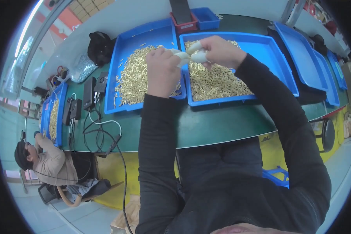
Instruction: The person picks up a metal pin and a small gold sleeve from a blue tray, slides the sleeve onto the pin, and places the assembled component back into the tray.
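Observation:
Two blue trays hold heaps of small brass-coloured pieces: the left tray [110,99] and the right tray [286,74]. Over the gap between them, my left hand [163,68] and my right hand [218,51] meet at the fingertips. White covers wrap some fingers of both hands. The fingers of each hand are pinched together; whatever lies between them is too small to make out. Below the hands lie the brass pieces [218,84] of the right tray.
A red bin [183,26] and a small blue bin [206,18] stand behind the trays. Cables [101,132] and black adapters [89,93] lie at left. More blue trays [302,58] are at right. A seated person [54,160] works at far left.

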A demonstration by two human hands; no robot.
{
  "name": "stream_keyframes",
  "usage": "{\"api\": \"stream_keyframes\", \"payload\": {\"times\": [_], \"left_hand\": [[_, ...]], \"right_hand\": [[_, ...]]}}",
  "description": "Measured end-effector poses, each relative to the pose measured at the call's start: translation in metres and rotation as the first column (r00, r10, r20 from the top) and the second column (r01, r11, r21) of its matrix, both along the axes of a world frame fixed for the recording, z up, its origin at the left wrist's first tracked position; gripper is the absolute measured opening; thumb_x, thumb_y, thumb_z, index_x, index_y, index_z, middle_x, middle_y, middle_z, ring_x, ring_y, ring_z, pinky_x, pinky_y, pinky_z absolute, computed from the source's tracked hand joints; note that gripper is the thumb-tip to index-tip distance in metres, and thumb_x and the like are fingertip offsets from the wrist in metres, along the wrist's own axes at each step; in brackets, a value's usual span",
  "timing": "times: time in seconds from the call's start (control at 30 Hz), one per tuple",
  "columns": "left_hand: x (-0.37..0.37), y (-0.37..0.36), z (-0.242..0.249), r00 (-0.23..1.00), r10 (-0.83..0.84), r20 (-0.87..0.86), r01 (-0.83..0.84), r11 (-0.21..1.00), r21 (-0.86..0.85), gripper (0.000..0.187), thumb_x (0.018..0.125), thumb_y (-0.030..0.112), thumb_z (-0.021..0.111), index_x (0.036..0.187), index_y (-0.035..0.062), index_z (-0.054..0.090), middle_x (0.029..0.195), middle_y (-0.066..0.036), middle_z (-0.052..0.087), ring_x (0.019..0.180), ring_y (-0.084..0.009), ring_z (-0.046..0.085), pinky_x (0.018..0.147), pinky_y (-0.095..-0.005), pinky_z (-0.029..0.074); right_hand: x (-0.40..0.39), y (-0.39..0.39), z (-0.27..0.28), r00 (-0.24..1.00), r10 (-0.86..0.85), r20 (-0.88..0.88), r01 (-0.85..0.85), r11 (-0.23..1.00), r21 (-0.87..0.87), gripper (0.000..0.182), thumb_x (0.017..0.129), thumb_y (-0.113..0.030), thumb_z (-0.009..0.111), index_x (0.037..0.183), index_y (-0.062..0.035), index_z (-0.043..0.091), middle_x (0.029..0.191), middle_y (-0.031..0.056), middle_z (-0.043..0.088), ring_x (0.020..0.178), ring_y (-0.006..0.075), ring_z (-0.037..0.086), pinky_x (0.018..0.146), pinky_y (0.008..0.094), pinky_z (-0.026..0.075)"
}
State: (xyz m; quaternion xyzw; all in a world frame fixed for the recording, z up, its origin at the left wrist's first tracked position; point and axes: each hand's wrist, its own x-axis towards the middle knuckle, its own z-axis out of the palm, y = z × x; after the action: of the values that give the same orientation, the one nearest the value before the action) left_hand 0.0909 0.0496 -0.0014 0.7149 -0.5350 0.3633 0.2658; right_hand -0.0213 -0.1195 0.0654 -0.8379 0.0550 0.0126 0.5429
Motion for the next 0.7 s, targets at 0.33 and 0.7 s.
{"api": "stream_keyframes", "payload": {"times": [0.33,0.7], "left_hand": [[0.038,0.054,-0.006,0.760,0.598,-0.255,-0.470,0.776,0.421,0.046,0.090,0.041,0.060,0.129,0.0182,0.057,0.125,-0.013,0.059,0.113,-0.0356,0.050,0.086,-0.0535,0.044],[-0.080,-0.046,0.008,0.985,0.066,-0.161,0.082,0.640,0.764,0.028,0.088,0.045,0.061,0.088,0.0181,0.070,0.083,-0.001,0.062,0.089,-0.0253,0.054,0.074,-0.0430,0.037]], "right_hand": [[-0.045,-0.090,-0.018,0.964,-0.257,0.066,0.265,0.943,-0.203,0.016,0.091,-0.019,0.062,0.085,-0.0041,0.065,0.065,0.0039,0.054,0.055,0.0098,0.047,0.055,0.0248,0.041],[-0.123,-0.108,-0.024,0.951,-0.298,0.085,0.307,0.944,-0.119,0.015,0.090,-0.020,0.066,0.082,-0.0064,0.066,0.095,0.0080,0.065,0.065,0.0121,0.053,0.055,0.0226,0.047]]}}
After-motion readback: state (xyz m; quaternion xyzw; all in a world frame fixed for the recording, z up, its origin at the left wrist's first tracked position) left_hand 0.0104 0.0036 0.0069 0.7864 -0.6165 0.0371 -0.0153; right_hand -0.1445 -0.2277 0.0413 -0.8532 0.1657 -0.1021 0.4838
